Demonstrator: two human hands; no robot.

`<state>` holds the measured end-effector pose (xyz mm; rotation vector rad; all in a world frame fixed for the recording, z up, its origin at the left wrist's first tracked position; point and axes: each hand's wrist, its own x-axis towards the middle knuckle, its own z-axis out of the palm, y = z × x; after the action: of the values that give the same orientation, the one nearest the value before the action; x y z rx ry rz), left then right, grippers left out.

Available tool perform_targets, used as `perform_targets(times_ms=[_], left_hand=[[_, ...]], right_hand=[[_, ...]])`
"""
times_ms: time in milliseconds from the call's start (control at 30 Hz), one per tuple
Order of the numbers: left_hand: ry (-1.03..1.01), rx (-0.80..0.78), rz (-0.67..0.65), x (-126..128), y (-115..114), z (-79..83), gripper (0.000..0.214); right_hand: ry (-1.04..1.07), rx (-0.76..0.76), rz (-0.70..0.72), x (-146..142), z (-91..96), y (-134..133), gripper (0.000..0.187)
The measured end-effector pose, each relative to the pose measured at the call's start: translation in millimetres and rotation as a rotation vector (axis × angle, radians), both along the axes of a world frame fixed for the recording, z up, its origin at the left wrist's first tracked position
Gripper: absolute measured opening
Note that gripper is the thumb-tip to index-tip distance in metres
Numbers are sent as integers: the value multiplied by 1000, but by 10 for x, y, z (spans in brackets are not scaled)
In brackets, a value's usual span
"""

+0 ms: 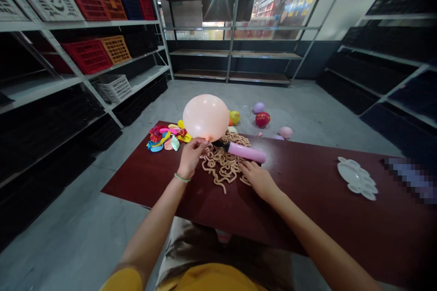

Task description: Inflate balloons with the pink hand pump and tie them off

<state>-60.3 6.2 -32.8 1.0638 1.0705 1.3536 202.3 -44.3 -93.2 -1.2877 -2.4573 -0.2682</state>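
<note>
My left hand point(193, 157) pinches the neck of an inflated pale pink balloon point(206, 116), which stands up above the fingers. A pink hand pump point(246, 152) with a black nozzle end lies on the pile, its tip close beside the balloon's neck. Beneath it spreads a tangled heap of tan cord point(220, 166). Resting at the right edge of this heap, my right hand point(258, 177) has its fingers stretched out over the strands, with nothing visibly gripped. Left of the balloon lie several uninflated balloons point(167, 137) in mixed colours.
The dark red table point(307, 191) carries a white palette-like tray point(357, 177) and a blurred-out item point(413, 179) on the right. On the floor beyond are a red balloon point(262, 119), a purple balloon point(258, 107) and others. Metal shelves with plastic crates point(90, 57) line the left side.
</note>
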Motion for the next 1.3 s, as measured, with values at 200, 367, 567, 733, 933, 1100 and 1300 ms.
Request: perform_targets(times_ms=[200, 367, 567, 733, 933, 1100, 1300], left_hand=[[15, 12, -24, 29, -39, -2, 36], [11, 20, -35, 68, -86, 39, 34], [11, 10, -22, 123, -123, 71, 33], [21, 21, -42, 138, -112, 100, 34], [6, 38, -45, 135, -80, 95, 32], [23, 35, -35, 135, -71, 105, 28], [32, 64, -36, 138, -77, 95, 30]], right_hand=[[121, -58, -20, 0, 81, -7, 31], [316, -105, 2, 13, 356, 39, 21], [631, -263, -10, -8, 649, 136, 10], [752, -489, -8, -37, 880, 115, 16], [642, -496, 33, -72, 1433, 108, 19], [512, -303, 58, -243, 2015, 284, 18], [508, -84, 74, -808, 2395, 628, 11]])
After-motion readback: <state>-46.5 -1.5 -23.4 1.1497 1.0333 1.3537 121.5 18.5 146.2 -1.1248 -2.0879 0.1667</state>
